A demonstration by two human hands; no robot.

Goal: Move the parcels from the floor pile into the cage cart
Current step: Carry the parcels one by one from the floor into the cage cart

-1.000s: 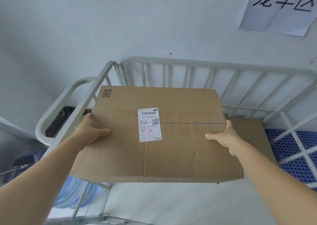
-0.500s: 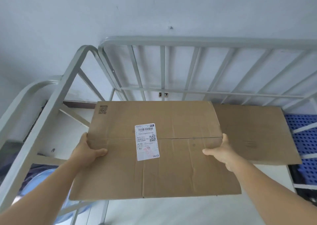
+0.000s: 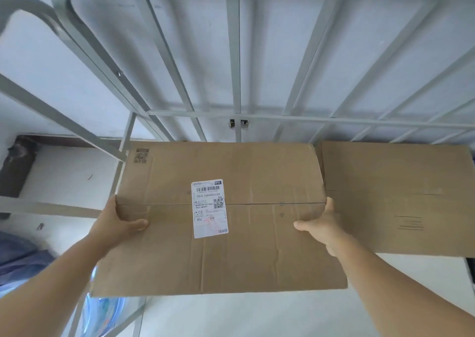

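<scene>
1. While both hands carry it, one flat cardboard parcel (image 3: 231, 218) lies level inside the grey bars of the cage cart (image 3: 232, 54), its far edge near the back rail.
2. The left hand (image 3: 117, 225) grips the parcel's left edge, thumb laid on the top face and fingers hidden under the cardboard.
3. The right hand (image 3: 320, 225) grips the right edge the same way, thumb on top, fingers out of sight beneath.
4. One white shipping label (image 3: 210, 209) is stuck across the centre seam of the parcel. It carries a barcode, a small QR code, the letters "WU" near its lower left and "Y3" at the top; a line under the barcode looks like "536-AL 538W8001A 004", though the small print is too fine to be sure.
5. One printed QR mark (image 3: 141, 156) sits at the parcel's far left corner.
6. A second cardboard parcel (image 3: 401, 195) lies in the cart just beside the held one on the right, with a few faint printed lines near its right side that cannot be read.
7. Counted: two parcels, one label, two hands.
</scene>
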